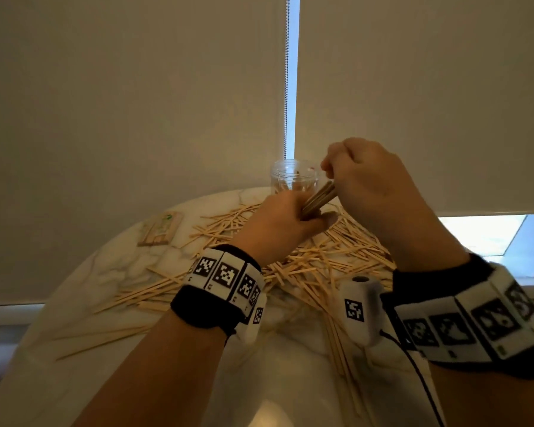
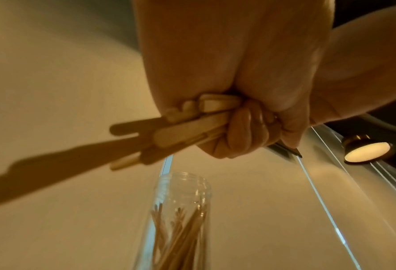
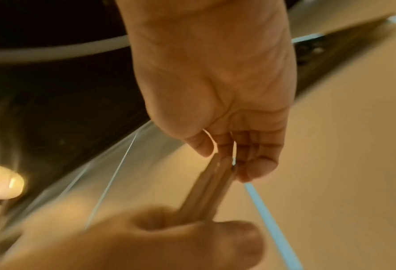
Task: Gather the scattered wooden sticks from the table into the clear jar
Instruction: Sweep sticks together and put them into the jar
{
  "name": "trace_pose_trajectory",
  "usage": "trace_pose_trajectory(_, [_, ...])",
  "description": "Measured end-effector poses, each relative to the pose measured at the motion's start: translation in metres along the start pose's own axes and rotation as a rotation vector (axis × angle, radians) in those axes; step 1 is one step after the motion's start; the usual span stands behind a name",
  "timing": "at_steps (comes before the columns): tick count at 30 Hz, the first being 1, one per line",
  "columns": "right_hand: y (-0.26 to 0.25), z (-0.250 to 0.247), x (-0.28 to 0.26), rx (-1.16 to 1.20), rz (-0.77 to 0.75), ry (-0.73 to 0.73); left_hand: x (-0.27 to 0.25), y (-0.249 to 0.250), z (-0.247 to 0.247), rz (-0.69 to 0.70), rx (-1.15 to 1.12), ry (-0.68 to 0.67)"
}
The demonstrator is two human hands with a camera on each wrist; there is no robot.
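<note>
Both hands are up just in front of the clear jar (image 1: 293,180), which stands at the table's (image 1: 99,272) far edge with a few sticks already upright inside. The left hand (image 1: 278,224) is fisted tight around a bundle of wooden sticks (image 1: 318,198), their flat ends poking out towards the jar. The right hand (image 1: 367,186) meets that bundle from the jar's right, thumb and curled fingers pinching its upper end. Loose sticks (image 1: 330,257) sprawl in a heap on the marble, nearer the person than the jar.
</note>
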State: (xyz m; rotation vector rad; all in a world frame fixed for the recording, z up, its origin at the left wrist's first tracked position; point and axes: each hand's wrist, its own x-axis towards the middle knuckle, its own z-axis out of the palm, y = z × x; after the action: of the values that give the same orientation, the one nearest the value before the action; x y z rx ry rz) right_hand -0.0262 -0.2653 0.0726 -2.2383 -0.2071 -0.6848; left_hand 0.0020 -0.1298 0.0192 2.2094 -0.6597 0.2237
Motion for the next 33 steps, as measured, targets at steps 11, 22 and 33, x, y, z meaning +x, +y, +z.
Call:
trace_pose_trajectory(11, [0.024, 0.03, 0.004, -0.441, -0.055, -0.244, -0.001, 0.011, -0.003, -0.04, 0.091, -0.057])
trace_pose_trajectory(22, [0.037, -0.034, 0.009, -0.171, -0.029, 0.001, -0.004, -0.001, -0.056, -0.347, -0.428, 0.207])
trace_pose_trajectory(33, [0.011, -0.016, 0.001, -0.273, -0.032, -0.076, -0.006, 0.034, -0.021, -0.423, -1.025, 0.099])
